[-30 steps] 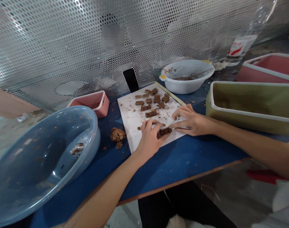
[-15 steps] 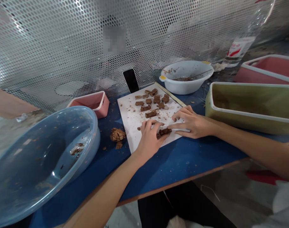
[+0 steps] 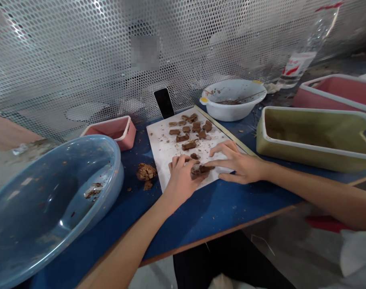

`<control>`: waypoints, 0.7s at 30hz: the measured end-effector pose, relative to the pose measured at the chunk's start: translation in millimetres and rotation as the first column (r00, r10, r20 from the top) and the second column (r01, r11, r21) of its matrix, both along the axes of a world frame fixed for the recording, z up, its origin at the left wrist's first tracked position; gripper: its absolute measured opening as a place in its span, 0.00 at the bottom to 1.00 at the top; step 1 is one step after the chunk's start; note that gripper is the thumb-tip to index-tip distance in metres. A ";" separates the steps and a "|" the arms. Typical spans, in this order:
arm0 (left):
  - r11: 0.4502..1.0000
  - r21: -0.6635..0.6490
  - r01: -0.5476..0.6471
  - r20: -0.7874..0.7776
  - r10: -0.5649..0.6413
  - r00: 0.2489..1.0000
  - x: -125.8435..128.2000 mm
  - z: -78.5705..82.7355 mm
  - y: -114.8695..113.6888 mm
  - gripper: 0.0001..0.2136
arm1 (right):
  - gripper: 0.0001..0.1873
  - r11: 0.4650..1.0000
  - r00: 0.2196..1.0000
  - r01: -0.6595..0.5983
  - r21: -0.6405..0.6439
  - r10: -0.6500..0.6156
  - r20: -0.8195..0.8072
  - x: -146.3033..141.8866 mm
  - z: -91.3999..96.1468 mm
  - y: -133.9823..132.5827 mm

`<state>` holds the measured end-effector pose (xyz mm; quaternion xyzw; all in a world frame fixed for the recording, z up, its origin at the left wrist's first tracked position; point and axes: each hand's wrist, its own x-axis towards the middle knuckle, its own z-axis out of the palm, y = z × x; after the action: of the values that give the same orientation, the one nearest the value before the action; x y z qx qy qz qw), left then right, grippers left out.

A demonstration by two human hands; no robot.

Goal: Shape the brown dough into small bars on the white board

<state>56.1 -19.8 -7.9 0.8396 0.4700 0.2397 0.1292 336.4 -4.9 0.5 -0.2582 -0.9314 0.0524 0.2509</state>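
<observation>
A dark brown clay piece (image 3: 204, 169) lies near the front edge of a white board (image 3: 159, 149). My left hand (image 3: 180, 176) is curled round its left end, fingers behind and thumb in front. From the right, my right hand (image 3: 240, 163) reaches in with fingers spread, the index fingertip touching or almost touching the piece. Just behind it sits a small dark lump (image 3: 194, 155). Farther back on the board are several short shaped clay pieces (image 3: 189, 145), with crumbs scattered among them.
A crumbly brown clay lump (image 3: 146, 171) rests left of the board, beside a big blue basin (image 3: 118, 172). Around the back stand a pink box (image 3: 129, 134), a phone (image 3: 164, 103), a white basin (image 3: 231, 112), a bottle (image 3: 297, 66) and a green bin (image 3: 309, 154). Perforated metal (image 3: 89, 60) rises behind.
Both hands stay at the clay piece with slight finger shifts. The small dark lump behind the piece has come into sight. The whole view has shifted slightly.
</observation>
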 end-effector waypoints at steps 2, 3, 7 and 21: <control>1.000 -0.001 0.001 -0.008 -0.001 1.000 -1.3 1.4 1.8 0.15 | 0.26 0.996 1.000 0.006 -0.090 -0.006 0.004 -5.8 2.0 -3.9; 1.000 -0.005 -0.001 -0.003 0.001 1.000 -1.5 1.7 2.5 0.13 | 0.27 0.991 1.000 0.016 -0.130 -0.016 -0.004 -8.1 2.9 -5.1; 1.000 -0.009 -0.025 0.013 0.025 1.000 -0.4 0.2 3.7 0.06 | 0.27 0.970 0.992 0.098 -0.224 -0.113 -0.056 -13.1 6.7 -10.6; 1.000 -0.008 -0.014 -0.006 0.014 1.000 -1.9 -3.5 9.5 0.18 | 0.18 0.777 0.770 0.617 -0.125 -0.629 -0.109 -72.2 -7.4 -76.7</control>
<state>54.3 -10.3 -11.4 0.8365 0.4773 0.2361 0.1294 264.1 -81.6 -6.9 -0.5580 -0.7694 0.0229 0.3100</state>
